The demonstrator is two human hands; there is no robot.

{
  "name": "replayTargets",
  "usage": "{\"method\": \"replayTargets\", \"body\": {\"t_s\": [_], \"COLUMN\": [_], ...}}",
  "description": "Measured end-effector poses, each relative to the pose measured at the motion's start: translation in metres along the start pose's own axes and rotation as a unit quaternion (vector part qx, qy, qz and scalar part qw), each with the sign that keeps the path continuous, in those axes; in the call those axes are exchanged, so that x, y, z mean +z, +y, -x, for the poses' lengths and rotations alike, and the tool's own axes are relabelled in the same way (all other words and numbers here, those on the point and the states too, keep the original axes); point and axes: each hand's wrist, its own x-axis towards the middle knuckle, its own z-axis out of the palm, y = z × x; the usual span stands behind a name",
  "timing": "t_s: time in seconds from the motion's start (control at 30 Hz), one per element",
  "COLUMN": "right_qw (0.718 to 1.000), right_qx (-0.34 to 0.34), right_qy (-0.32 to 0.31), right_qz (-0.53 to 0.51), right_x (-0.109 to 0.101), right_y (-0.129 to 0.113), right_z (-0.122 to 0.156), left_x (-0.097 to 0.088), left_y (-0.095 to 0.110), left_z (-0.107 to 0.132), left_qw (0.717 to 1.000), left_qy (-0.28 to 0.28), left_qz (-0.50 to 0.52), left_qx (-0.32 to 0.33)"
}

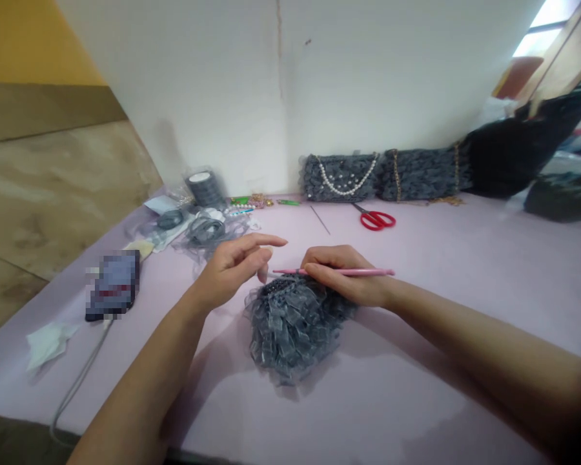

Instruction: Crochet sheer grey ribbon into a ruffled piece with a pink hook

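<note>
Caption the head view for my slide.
Right hand holds a pink hook at the grey ruffled piece; left hand close by, red scissors farther back.

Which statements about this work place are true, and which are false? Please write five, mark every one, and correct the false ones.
1. The right hand holds a pink rod-shaped tool. True.
2. The red-handled scissors are in the left hand. False: they lie on the table, beyond the right hand.
3. The index finger of the left hand is stretched out. True.
4. The pearl strand hangs on the right one of the two bags at the back. False: it is on the left bag.
5. The ruffled piece near the hands is bright yellow. False: it is grey.
</note>
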Motion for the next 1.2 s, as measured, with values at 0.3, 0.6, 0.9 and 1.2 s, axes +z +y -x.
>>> {"method": "replayTargets", "body": {"t_s": [0.3, 0.6, 0.9, 1.2], "right_qw": [0.999, 0.998, 0.998, 0.995], "right_qx": [0.014, 0.018, 0.006, 0.008], "right_qy": [0.04, 0.058, 0.058, 0.095], "right_qz": [0.023, 0.025, 0.029, 0.031], "right_x": [0.004, 0.008, 0.008, 0.013], "right_y": [0.002, 0.004, 0.004, 0.006], "right_z": [-0.001, -0.001, 0.0, 0.0], "left_x": [0.006, -0.001, -0.004, 0.021], "left_y": [0.009, 0.006, 0.003, -0.009], "left_z": [0.008, 0.013, 0.01, 0.004], "left_qw": [0.99, 1.0, 0.996, 0.983], "left_qy": [0.049, -0.011, -0.027, 0.001], "left_qz": [-0.134, -0.004, -0.089, -0.161], "left_qx": [0.022, 0.02, -0.002, -0.086]}}
